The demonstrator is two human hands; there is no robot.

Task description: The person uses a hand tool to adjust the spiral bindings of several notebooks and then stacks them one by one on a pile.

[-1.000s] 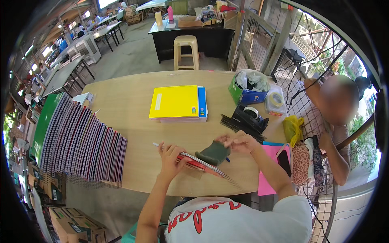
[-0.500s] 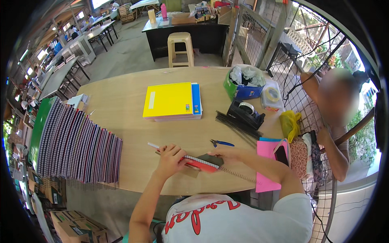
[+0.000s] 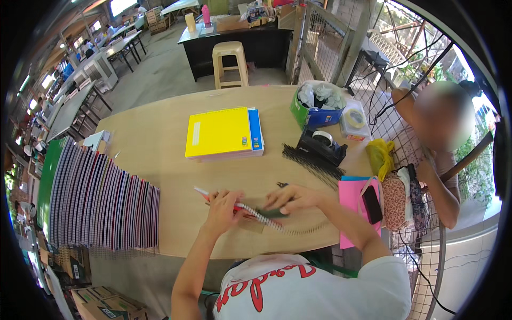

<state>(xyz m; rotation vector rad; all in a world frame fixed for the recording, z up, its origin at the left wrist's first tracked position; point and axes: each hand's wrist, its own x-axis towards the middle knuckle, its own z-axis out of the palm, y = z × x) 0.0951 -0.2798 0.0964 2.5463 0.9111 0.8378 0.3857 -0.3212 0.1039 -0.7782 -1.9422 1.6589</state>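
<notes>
A spiral notebook [image 3: 259, 216] is tilted on the table in front of me, its binding edge facing up. My left hand [image 3: 223, 209] grips its left part, fingers wrapped over the edge. From its right end a loose wire coil [image 3: 305, 231] trails along the table. My right hand [image 3: 294, 200], slightly blurred, hovers beside the notebook's dark green cover [image 3: 273, 213] with fingers apart and nothing visible in them. Beneath that hand lie the cutting pliers [image 3: 281, 184], mostly hidden, only the jaws showing.
At the left stands a long row of spiral notebooks [image 3: 101, 200]. Ahead lies a yellow notebook stack [image 3: 218, 130]. To the right are black coils [image 3: 309, 162], a tape dispenser [image 3: 322, 146], a green-blue box [image 3: 317, 114], a pink folder [image 3: 352, 213] and a phone [image 3: 372, 204]. Another person leans beyond the mesh.
My right hand has let go of the notebook's right end and moved up over the pliers, covering most of them. The left hand keeps its grip.
</notes>
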